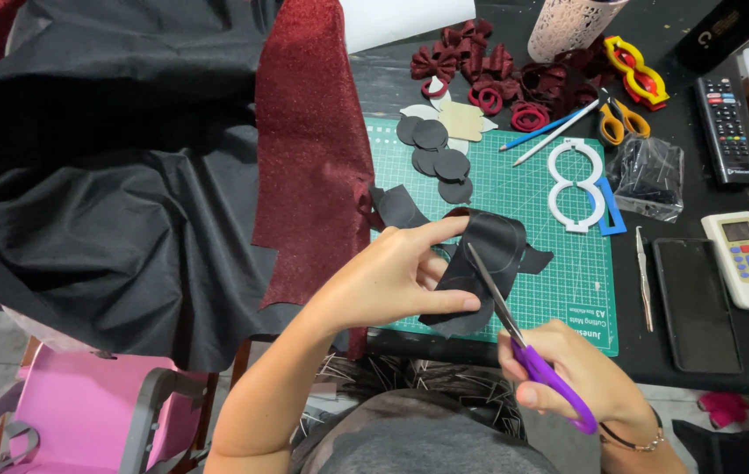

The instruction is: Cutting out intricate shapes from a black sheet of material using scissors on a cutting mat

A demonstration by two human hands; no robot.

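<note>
Left hand (392, 281) pinched the black fabric (480, 263) over the green mat (559, 290), around 6 o'clock on the counter (708, 351). Right hand (568, 369) gripped purple scissors (524, 351), blades in the fabric.

Scissors (532, 355) cutting a black piece (480, 263) over a green mat (559, 263).

The left hand (392, 281) pinches the black piece between thumb and fingers; the right hand (576, 373) grips the purple-handled scissors, blades open against the piece. On the mat lie black discs (439, 154) and a white figure-eight template (575, 184). Red bows (467, 53) and orange scissors (622, 118) sit beyond it. Two remotes (734, 193) and a phone (695, 303) lie at the right; red glitter sheet (309, 149) and black cloth (102, 175) at the left.
</note>
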